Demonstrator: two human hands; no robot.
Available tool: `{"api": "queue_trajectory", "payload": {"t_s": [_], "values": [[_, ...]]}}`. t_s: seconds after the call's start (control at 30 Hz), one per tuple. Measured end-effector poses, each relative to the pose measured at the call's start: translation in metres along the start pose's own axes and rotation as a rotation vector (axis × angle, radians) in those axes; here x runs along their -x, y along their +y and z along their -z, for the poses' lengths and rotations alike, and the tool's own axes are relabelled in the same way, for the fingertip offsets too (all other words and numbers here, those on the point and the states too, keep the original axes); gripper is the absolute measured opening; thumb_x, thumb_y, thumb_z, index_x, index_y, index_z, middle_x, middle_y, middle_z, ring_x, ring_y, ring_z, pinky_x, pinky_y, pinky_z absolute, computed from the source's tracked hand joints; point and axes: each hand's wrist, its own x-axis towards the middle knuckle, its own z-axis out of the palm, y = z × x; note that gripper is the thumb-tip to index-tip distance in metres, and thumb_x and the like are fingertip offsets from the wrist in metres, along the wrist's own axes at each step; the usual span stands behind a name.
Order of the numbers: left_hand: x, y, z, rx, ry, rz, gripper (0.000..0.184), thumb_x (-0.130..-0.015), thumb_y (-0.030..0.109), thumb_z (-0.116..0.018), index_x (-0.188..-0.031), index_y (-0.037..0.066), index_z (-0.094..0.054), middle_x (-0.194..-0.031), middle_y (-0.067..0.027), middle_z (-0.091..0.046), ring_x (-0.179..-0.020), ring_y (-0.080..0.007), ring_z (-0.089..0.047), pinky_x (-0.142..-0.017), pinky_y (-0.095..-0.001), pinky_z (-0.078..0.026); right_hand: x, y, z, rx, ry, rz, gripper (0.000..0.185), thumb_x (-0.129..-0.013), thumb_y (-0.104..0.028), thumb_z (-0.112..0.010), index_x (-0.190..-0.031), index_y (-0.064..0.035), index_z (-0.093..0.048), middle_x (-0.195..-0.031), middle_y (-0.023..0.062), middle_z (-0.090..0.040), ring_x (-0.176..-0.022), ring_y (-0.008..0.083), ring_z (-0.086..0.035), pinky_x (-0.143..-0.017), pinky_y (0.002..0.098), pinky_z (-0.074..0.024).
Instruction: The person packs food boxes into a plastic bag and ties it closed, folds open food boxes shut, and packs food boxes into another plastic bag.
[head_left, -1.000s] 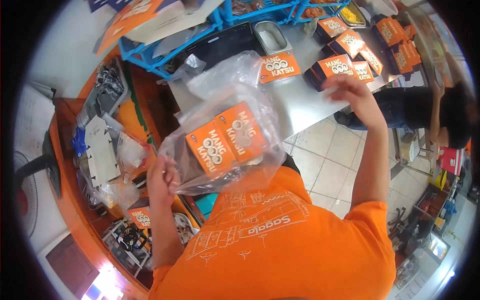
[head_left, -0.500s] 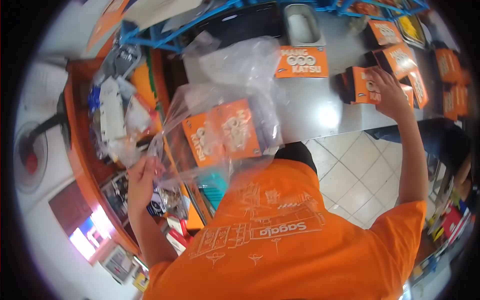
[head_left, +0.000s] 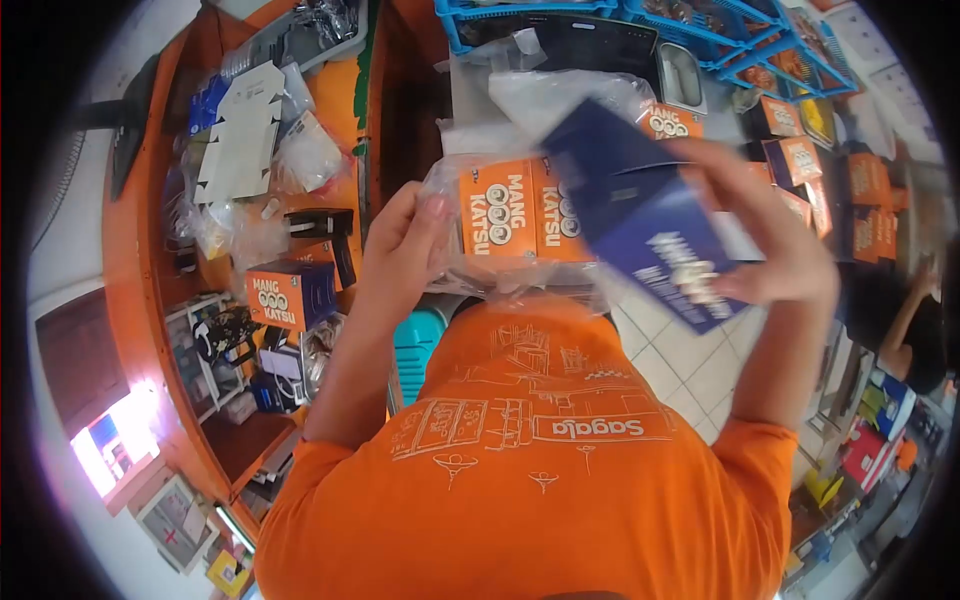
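Observation:
A clear plastic bag (head_left: pixel 450 180) lies in front of my chest with two orange boxes (head_left: pixel 497 208) side by side inside it. My left hand (head_left: pixel 412 235) pinches the bag's left edge, beside the boxes. In my right hand (head_left: pixel 750 225) is a dark blue box (head_left: pixel 650 240), tilted and partly blurred, held by its right side with the thumb below and fingers above. It overlaps the right part of the bagged boxes in view. Another orange box (head_left: pixel 672 122) shows behind it on the metal table.
Blue baskets (head_left: pixel 690 38) and a metal tray (head_left: pixel 682 78) stand at the back. More orange boxes (head_left: pixel 868 180) are stacked on the right. A shelf on the left bears another box (head_left: pixel 275 300) and plastic packs. At the far right is a person's arm (head_left: pixel 908 320).
My right hand has lifted a box from the right of the table and brought it, tilted, to the bag. My left hand and the bag's edge have moved closer to the bagged boxes.

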Motion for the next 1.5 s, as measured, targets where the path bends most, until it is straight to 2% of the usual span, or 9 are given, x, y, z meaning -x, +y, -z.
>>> {"api": "queue_trajectory", "payload": {"t_s": [0.17, 0.33, 0.53, 0.67, 0.8, 0.93, 1.13, 1.4, 1.5], "values": [[-0.004, -0.007, 0.026, 0.234, -0.022, 0.051, 0.017, -0.101, 0.024, -0.049, -0.099, 0.009, -0.056, -0.064, 0.0036, -0.038, -0.051, -0.0044, -0.030, -0.044, -0.0200, -0.021, -0.076, 0.020, -0.079, -0.152, -0.199, -0.317, 0.088, -0.069, -0.039, -0.074, -0.143, -0.0070, -0.041, -0.131, 0.0146, -0.054, -0.121, 0.0257, -0.053, -0.096, 0.0362, -0.0459], [-0.007, -0.009, 0.016, 0.335, -0.130, 0.083, 0.015, -0.097, 0.018, -0.053, -0.106, 0.007, -0.056, -0.067, 0.0026, -0.040, -0.055, -0.0057, -0.035, -0.046, -0.0207, -0.025, -0.100, 0.029, -0.130, 0.598, 0.199, -0.820, 0.084, -0.071, -0.050, -0.072, -0.139, -0.0085, -0.045, -0.119, 0.0221, -0.061, -0.113, 0.0374, -0.059, -0.094, 0.0409, -0.0487], [-0.016, -0.007, 0.000, 0.436, -0.256, 0.000, 0.027, -0.094, 0.014, -0.059, -0.118, 0.006, -0.048, -0.076, -0.0003, -0.050, -0.057, -0.0061, -0.044, -0.049, -0.0215, -0.033, -0.102, 0.061, -0.197, 0.636, 0.518, -0.636, 0.079, -0.080, -0.047, -0.069, -0.144, -0.0086, -0.040, -0.140, 0.0304, -0.040, -0.121, 0.0456, -0.051, -0.098, 0.0483, -0.0454], [-0.023, -0.008, -0.001, 0.264, -0.119, -0.098, 0.029, -0.095, 0.008, -0.055, -0.124, 0.008, -0.052, -0.085, 0.0033, -0.053, -0.072, -0.0034, -0.050, -0.055, -0.0174, -0.038, -0.050, 0.036, -0.151, 0.336, 0.326, -0.496, 0.060, -0.089, -0.033, -0.065, -0.138, -0.0025, -0.047, -0.143, 0.0283, -0.040, -0.129, 0.0383, -0.049, -0.099, 0.0487, -0.0461], [-0.036, -0.024, -0.017, -0.414, -0.143, -0.222, 0.039, -0.092, 0.019, -0.062, -0.126, 0.005, -0.049, -0.099, -0.0090, -0.062, -0.084, -0.0199, -0.061, -0.066, -0.0296, -0.045, 0.049, 0.054, -0.056, -0.906, 0.160, -0.193, 0.041, -0.093, -0.020, -0.060, -0.125, 0.0049, -0.052, -0.130, 0.0198, -0.056, -0.115, 0.0260, -0.061, -0.092, 0.0360, -0.0517], [-0.055, -0.052, -0.033, -1.360, 0.068, -0.533, 0.053, -0.083, 0.025, -0.071, -0.126, 0.004, -0.049, -0.115, -0.0214, -0.061, -0.102, -0.0400, -0.060, -0.086, -0.0445, -0.045, 0.081, 0.172, 0.019, -0.213, 0.815, -0.647, 0.044, -0.088, -0.003, -0.057, -0.131, -0.0044, -0.049, -0.131, 0.0183, -0.055, -0.115, 0.0281, -0.061, -0.090, 0.0375, -0.0524], [-0.053, -0.060, -0.032, -1.386, 0.123, -0.328, 0.066, -0.077, 0.024, -0.075, -0.132, 0.003, -0.045, -0.126, -0.0238, -0.054, -0.113, -0.0419, -0.054, -0.096, -0.0469, -0.044, 0.125, 0.339, 0.065, 1.304, 0.343, -0.741, 0.075, -0.083, -0.001, -0.059, -0.149, -0.0254, -0.034, -0.156, 0.0124, -0.025, -0.140, 0.0322, -0.033, -0.110, 0.0473, -0.0330], [-0.024, -0.068, -0.031, -1.412, 0.287, -0.227, 0.060, -0.080, 0.022, -0.073, -0.130, 0.000, -0.047, -0.123, -0.0237, -0.056, -0.114, -0.0425, -0.054, -0.096, -0.0463, -0.045, 0.129, 0.362, 0.105, 1.077, 0.160, -0.424, 0.087, -0.068, -0.001, -0.071, -0.145, -0.0192, -0.036, -0.145, 0.0057, -0.041, -0.138, 0.0296, -0.035, -0.113, 0.0456, -0.0307], [-0.021, -0.047, -0.037, -1.027, 0.316, -0.155, 0.034, -0.091, 0.017, -0.065, -0.117, -0.002, -0.059, -0.086, -0.0114, -0.066, -0.075, -0.0242, -0.064, -0.070, -0.0339, -0.051, 0.124, 0.326, 0.092, 0.899, 0.174, -0.577, 0.088, -0.062, -0.005, -0.077, -0.141, -0.0166, -0.039, -0.136, 0.0114, -0.045, -0.129, 0.0300, -0.042, -0.107, 0.0458, -0.0365]]}}
